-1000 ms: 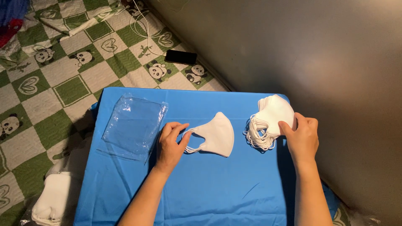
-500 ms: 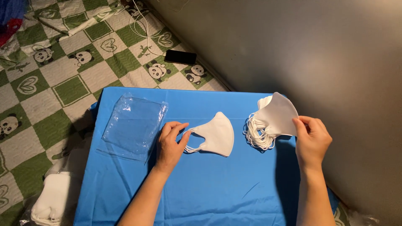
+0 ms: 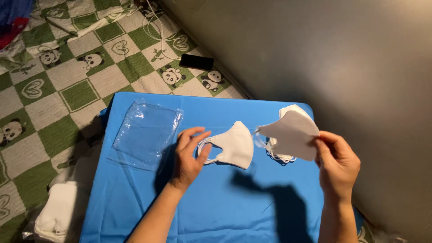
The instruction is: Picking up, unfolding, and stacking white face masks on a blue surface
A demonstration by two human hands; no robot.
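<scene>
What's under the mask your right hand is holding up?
Under the lifted mask in the right hand sits a stack of white masks with ear loops on the blue table; the stack's middle is covered.

Dim warm light from above; hard hand shadows on blue table [image 3: 135, 207]; sharp focus, slight edge distortion.

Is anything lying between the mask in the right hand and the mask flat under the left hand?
Nothing visible. The right hand holds a white mask lifted above the stack; only bare blue table separates it from the flat mask under the left hand.
</scene>
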